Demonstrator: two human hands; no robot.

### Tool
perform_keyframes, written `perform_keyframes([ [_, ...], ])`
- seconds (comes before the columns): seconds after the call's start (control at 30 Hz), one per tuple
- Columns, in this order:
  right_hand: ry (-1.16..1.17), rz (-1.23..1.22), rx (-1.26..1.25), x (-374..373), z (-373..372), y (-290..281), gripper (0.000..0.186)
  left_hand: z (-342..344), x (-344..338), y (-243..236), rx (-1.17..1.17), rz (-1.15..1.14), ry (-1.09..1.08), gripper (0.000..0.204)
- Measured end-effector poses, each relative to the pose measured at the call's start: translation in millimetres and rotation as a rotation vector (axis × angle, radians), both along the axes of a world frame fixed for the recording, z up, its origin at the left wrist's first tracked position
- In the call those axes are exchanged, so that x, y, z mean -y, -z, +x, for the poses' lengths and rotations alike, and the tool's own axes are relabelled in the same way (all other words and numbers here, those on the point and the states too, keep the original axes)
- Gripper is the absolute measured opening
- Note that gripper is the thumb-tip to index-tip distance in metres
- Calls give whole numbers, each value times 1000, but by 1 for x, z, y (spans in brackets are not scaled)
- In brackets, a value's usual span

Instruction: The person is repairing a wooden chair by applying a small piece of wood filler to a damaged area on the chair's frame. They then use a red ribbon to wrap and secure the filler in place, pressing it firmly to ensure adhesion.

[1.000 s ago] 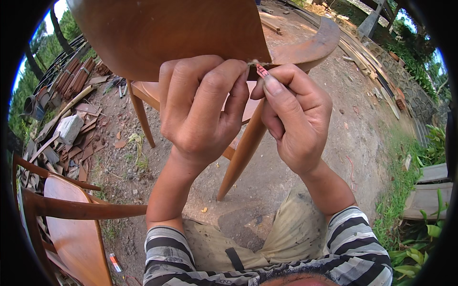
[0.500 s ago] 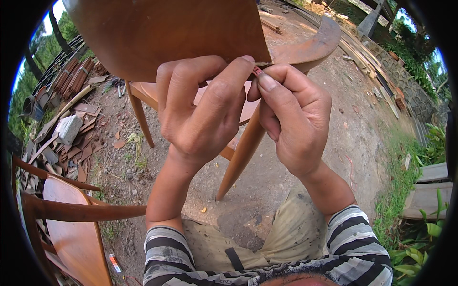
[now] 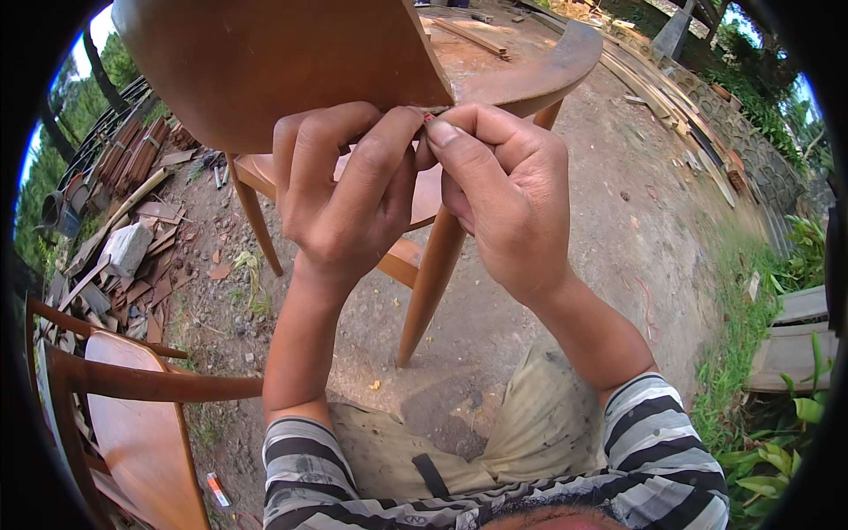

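Note:
A brown wooden chair [image 3: 283, 62] stands in front of me, its broad curved backrest at the top of the view. My left hand [image 3: 340, 190] is closed in a pinch at the backrest's lower right corner, its fingers against the lower edge. My right hand [image 3: 512, 203] is pinched beside it, thumb against forefinger. Between the fingertips shows a speck of a small red strip [image 3: 429, 116], mostly hidden by the fingers. The fingertips sit just below the joint where the backrest meets the curved armrest [image 3: 539, 75].
At lower left is a second wooden chair [image 3: 132, 424]. Broken boards and tile pieces [image 3: 132, 291] lie in a heap with a white block [image 3: 126, 249]. Long planks [image 3: 662, 106] run along the far right. A small orange-and-white tube [image 3: 217, 489] lies on the dirt.
Both hands and the chair's backrest corner appear farther left in view. The red strip, with dark marks showing before, is now almost covered by my fingertips.

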State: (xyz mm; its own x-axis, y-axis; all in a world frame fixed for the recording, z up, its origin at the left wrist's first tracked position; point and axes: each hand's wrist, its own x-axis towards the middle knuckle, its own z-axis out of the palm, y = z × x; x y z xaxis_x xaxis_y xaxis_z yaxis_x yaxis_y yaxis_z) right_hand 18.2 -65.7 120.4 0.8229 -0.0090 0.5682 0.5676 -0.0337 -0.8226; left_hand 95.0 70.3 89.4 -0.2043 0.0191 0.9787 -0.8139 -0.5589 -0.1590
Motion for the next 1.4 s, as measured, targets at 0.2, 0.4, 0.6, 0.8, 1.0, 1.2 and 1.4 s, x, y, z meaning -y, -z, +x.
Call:
perform_keyframes([
  [0.2, -43, 6, -5, 1, -18, -3, 21, -3, -3, 0, 7, 31, -50, 32],
  [0.4, -43, 48, -21, 1, -11, -2, 23, -4, -4, 0, 16, 34, -62, 33],
  [0.6, -2, 28, -17, -2, -10, 0, 23, -5, -4, 1, 10, 27, -56, 33],
  [0.8, 39, 5, 52, -8, -1, 3, 25, 0, -1, 5, 28, 1, -28, 35],
  [1.0, 111, -79, 30, -3, -4, -2, 21, -1, -4, 5, 16, 27, -41, 37],
  [1.2, 81, 8, 43, -7, -1, 3, 21, 0, -2, 5, 12, 14, -28, 35],
  [1.4, 84, 49, 35, -11, -2, 2, 22, 0, -1, 4, 20, 5, -33, 33],
])
